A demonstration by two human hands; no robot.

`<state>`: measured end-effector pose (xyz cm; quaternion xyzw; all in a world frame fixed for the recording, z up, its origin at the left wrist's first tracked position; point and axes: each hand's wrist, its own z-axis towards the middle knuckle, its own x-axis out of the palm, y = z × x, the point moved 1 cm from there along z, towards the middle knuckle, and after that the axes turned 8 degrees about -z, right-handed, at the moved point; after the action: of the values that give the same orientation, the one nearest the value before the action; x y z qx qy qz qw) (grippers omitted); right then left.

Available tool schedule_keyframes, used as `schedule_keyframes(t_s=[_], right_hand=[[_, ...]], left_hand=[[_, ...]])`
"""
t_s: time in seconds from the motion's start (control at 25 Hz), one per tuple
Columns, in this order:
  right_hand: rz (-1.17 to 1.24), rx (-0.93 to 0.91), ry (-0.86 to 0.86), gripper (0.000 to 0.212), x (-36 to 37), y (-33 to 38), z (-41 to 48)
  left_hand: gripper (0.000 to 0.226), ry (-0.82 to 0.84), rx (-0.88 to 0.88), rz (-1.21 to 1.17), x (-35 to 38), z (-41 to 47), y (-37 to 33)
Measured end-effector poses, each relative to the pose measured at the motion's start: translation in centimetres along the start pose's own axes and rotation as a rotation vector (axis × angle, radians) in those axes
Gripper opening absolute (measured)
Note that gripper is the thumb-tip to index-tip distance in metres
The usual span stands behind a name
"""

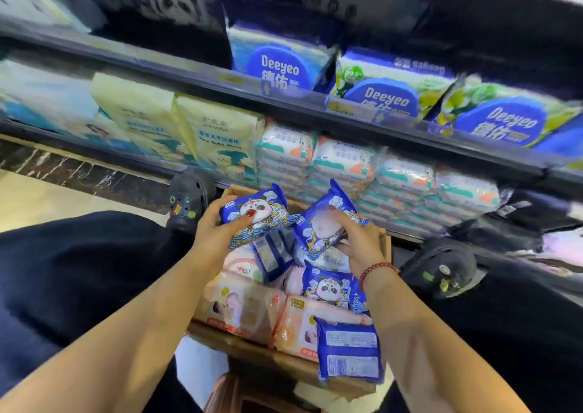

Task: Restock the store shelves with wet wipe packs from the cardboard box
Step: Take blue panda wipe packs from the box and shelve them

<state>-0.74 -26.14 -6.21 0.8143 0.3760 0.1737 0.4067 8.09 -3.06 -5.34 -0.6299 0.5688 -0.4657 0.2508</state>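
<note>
Lower shelf (405, 233) carries stacked white-teal wipe packs (347, 166) — upper shelf (195, 71) holds blue Deeyeo packs (378, 94).

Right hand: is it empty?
No, the right hand grips a blue panda wipe pack above the cardboard box.

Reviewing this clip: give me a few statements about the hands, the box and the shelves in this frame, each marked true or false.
1. The left hand grips a blue panda pack. True.
2. The right hand holds nothing. False: it grips a second blue pack.
3. The cardboard box has nothing in it. False: it holds pink packs and more blue ones.
4. Deeyeo packs stand on the shelf above the stacked white and teal packs. True.
5. The red bead bracelet is on the left wrist. False: it is on the right wrist.
</note>
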Motion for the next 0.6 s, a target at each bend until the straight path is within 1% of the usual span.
schedule_keyframes(t_s=[0.12,0.24,0.4,0.52,0.6], right_hand=[[0.077,-0.127,0.081,0.026,-0.2,4.4,-4.1],[0.135,-0.297,0.136,0.019,-0.8,9.8,-8.2],[0.215,-0.502,0.15,0.021,-1.9,17.0,-13.6],[0.246,-0.633,0.152,0.01,-3.3,22.2,-18.0],[0.293,-0.696,0.136,0.011,-4.2,25.3,-20.6]], left_hand=[[0.034,0.048,0.092,-0.025,1.5,-1.8,-5.3],[0.037,0.171,0.209,-0.003,3.4,-4.0,-11.7],[0.041,0.256,0.409,0.025,6.5,-7.5,-19.5],[0.042,0.327,0.509,0.009,8.9,-10.4,-24.7],[0.042,0.383,0.564,0.004,10.3,-12.0,-27.9]])
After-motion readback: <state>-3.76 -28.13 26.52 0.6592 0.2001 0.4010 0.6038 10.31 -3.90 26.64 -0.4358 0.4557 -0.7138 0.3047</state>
